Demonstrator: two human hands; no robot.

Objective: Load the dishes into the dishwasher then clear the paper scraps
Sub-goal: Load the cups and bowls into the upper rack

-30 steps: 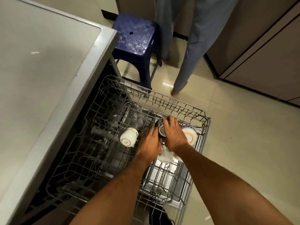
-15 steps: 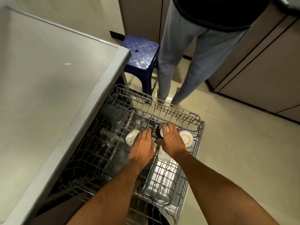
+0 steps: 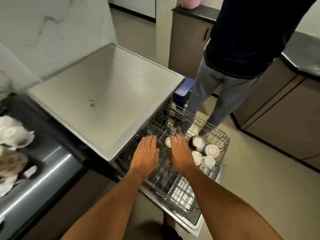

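Observation:
The dishwasher's wire rack is pulled out over the floor. Several small cups lie in it: a dark-rimmed cup, a blue patterned cup, two white cups beside them, and one white cup between my hands. My left hand and my right hand hover flat above the rack with fingers straight, holding nothing. White paper scraps lie blurred on the dark counter at far left.
The dishwasher's steel top fills the middle. A person in grey trousers stands just behind the rack, beside a blue stool. Brown cabinets line the right. The dark counter runs along the left.
My right hand has let go of the dark-rimmed cup, which now lies in the rack. Both hands have pulled back and left with straight fingers. The view has lifted and swung left.

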